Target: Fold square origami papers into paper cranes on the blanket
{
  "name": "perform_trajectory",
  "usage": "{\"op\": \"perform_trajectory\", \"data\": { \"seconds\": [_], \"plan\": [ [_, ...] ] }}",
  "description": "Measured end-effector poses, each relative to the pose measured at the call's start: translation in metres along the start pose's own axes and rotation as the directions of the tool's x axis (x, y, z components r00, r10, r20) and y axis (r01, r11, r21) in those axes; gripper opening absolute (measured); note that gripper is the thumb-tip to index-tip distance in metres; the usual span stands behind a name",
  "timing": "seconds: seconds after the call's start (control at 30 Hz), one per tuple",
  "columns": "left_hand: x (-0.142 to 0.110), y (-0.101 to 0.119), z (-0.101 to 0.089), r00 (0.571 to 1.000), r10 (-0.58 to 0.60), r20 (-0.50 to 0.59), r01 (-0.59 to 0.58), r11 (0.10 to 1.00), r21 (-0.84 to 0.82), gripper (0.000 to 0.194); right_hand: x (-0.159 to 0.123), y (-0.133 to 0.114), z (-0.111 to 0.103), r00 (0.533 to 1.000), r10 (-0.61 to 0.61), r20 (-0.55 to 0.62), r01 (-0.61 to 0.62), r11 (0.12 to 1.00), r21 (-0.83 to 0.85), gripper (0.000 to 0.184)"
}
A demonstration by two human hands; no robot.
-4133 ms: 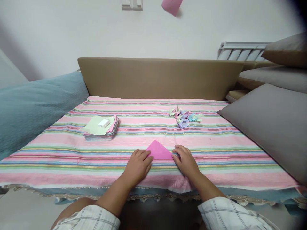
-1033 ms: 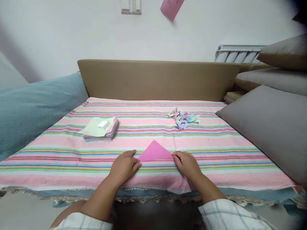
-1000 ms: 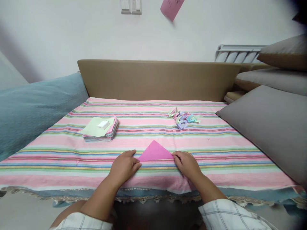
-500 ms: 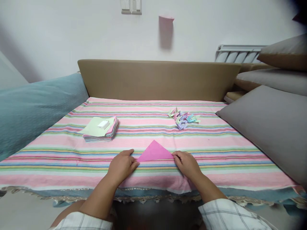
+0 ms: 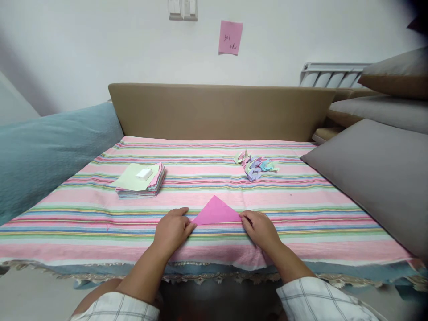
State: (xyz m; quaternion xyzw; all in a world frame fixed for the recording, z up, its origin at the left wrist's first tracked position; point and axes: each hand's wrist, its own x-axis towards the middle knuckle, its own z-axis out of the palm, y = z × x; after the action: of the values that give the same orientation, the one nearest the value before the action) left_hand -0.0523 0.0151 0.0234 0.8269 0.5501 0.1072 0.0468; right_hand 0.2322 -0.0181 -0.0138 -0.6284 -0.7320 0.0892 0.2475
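Observation:
A bright pink sheet of origami paper (image 5: 216, 211), folded into a triangle, lies on the striped cloth (image 5: 214, 254) with its peak pointing away from me. My left hand (image 5: 173, 227) pinches its left corner between thumb and fingers, the index finger stretched out past it. At the right corner, my right hand (image 5: 261, 227) has thumb and fingertips closed on the paper. Both corner tips are partly covered by my fingers.
To the left sits a stack of coloured paper (image 5: 140, 189) with a small white block (image 5: 144, 174) on top. Several folded paper pieces (image 5: 256, 167) lie in a pile at the back right. Grey cushions (image 5: 377, 178) line the right side; a teal bolster (image 5: 60, 147) borders the left.
My left hand has shifted slightly right along the triangle's left corner. My right hand and the paper stay put. The pink note on the wall, curled up before, now hangs flat.

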Motion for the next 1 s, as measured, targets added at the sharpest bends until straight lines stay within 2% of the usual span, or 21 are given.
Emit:
{"op": "perform_trajectory", "data": {
  "seconds": [0.2,0.3,0.4,0.73,1.0],
  "plan": [
    [0.001,-0.002,0.006,0.998,0.002,-0.064,-0.005,0.998,-0.058,0.015,-0.001,0.003,0.005,0.999,-0.026,-0.04,0.027,0.999,0.03,0.022],
    [0.002,-0.002,0.011,0.996,0.025,-0.084,-0.031,0.997,-0.065,0.034,0.0,0.005,0.01,0.997,-0.044,-0.062,0.046,0.999,0.027,0.024],
    [0.002,-0.002,0.016,0.996,0.037,-0.083,-0.042,0.998,-0.05,0.039,0.0,0.007,0.014,0.995,-0.047,-0.089,0.047,0.999,0.001,0.029],
    [0.003,0.0,0.019,0.995,0.038,-0.096,-0.047,0.995,-0.09,0.033,0.0,0.007,0.013,0.994,-0.052,-0.097,0.052,0.999,-0.01,0.027],
    [0.004,0.004,0.017,0.992,0.033,-0.121,-0.058,0.975,-0.212,0.022,0.001,0.007,0.013,0.991,-0.058,-0.117,0.063,0.997,0.04,0.021]
  ]
}}
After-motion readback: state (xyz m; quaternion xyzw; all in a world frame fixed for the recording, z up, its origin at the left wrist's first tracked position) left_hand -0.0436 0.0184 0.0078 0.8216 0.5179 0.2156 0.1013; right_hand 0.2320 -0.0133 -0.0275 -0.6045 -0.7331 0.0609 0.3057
